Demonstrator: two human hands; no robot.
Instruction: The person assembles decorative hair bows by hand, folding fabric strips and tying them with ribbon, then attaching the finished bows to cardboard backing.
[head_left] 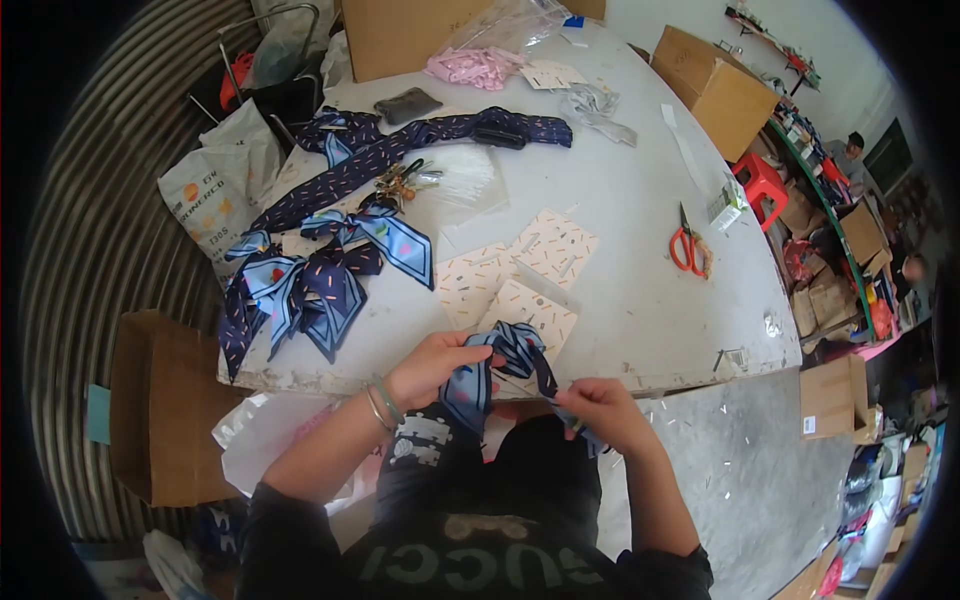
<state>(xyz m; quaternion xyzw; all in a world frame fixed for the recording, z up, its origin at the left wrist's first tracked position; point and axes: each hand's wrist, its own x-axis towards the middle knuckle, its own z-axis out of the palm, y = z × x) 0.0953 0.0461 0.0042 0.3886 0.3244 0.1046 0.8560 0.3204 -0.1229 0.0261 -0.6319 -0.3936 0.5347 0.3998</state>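
At the table's front edge, my left hand (433,372) grips a blue and navy patterned scarf (467,392) gathered in loops. Fingers pinched, my right hand (603,408) holds a narrow end of the same scarf, part of which hangs below the fist. Just beyond the hands lie cream printed cards (530,318) with small orange dashes, partly covered by the scarf. To the left is a heap of similar blue and navy bow scarves (300,285). A long navy scarf (440,127) stretches across the table behind it.
Orange-handled scissors (688,250) and a small box (727,205) lie right on the white table (640,300). Keys (405,182), plastic sleeves (468,185) and pink ribbons (472,68) lie farther back. A cardboard box (170,410) stands left; a person (848,160) is by shelves.
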